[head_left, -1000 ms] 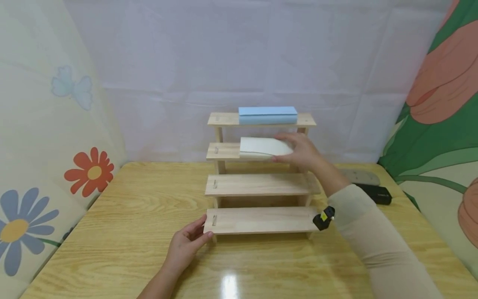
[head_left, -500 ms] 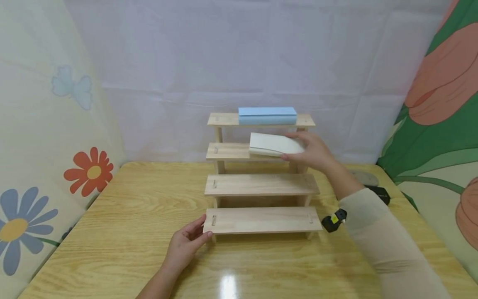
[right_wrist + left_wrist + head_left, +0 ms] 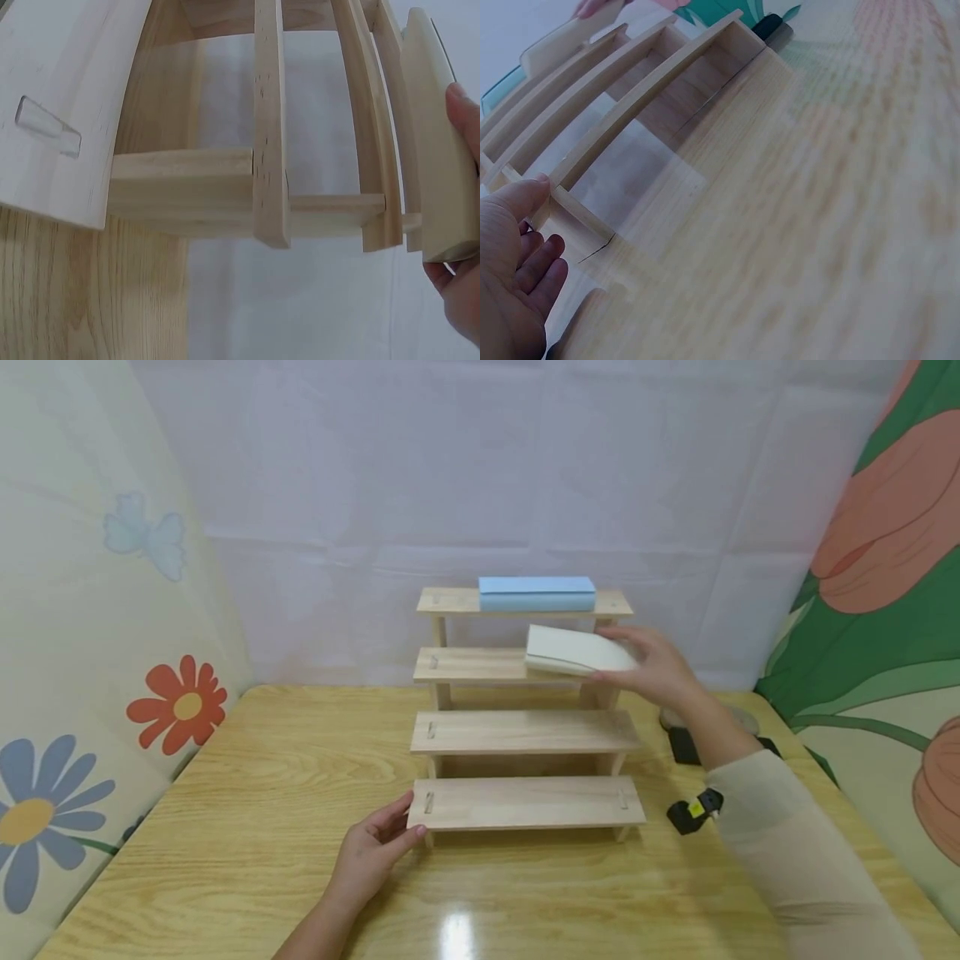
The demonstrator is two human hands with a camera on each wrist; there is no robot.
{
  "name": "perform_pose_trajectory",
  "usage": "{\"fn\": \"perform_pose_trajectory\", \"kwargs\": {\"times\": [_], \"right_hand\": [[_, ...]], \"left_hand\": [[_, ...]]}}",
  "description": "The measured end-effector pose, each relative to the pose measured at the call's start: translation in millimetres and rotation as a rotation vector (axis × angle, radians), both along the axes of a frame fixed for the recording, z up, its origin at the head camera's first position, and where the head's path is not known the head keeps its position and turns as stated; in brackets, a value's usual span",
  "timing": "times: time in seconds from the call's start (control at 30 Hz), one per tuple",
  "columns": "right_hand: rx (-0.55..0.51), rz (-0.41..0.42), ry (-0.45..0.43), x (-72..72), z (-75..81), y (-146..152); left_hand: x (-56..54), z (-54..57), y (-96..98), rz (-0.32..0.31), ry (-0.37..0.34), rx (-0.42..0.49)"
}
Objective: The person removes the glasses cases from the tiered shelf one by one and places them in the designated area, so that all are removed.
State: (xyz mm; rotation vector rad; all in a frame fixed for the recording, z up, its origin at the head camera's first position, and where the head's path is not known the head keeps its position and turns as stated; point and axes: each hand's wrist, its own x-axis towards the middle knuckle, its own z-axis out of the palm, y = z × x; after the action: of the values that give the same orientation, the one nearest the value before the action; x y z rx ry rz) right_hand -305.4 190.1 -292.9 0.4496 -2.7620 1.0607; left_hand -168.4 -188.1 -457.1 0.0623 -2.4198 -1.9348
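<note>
A wooden four-tier display stand (image 3: 517, 731) is set on the table. My left hand (image 3: 372, 843) holds the left end of its lowest step, thumb at the front corner and index finger at the back corner. In the left wrist view, the left thumb (image 3: 526, 196) presses the step's edge and the other fingers curl below. My right hand (image 3: 651, 664) grips the right end of a white glasses case (image 3: 570, 649), thumb in front and fingers behind. The case tilts slightly, overlapping the second-highest step in the head view. On the top step lies a blue glasses case (image 3: 537, 594).
Right of the stand, a grey case (image 3: 738, 718) and a black case (image 3: 684, 747) lie on the table (image 3: 300, 760), partly hidden by the right forearm. A white cloth (image 3: 480, 485) hangs behind, with flower-print cloths on both sides. A black camera (image 3: 695, 812) sits on the right wrist.
My right hand has moved right with the white glasses case, lifting its left end and baring more of the second-highest step. The left hand stays on the lowest step.
</note>
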Motion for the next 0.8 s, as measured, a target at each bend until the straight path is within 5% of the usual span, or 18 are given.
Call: {"fn": "perform_pose_trajectory", "kwargs": {"times": [0.8], "right_hand": [[0.029,-0.109,-0.031,25.9,4.1,53.1]], "left_hand": [[0.9,1.8,1.3,0.003,0.000,-0.019]]}}
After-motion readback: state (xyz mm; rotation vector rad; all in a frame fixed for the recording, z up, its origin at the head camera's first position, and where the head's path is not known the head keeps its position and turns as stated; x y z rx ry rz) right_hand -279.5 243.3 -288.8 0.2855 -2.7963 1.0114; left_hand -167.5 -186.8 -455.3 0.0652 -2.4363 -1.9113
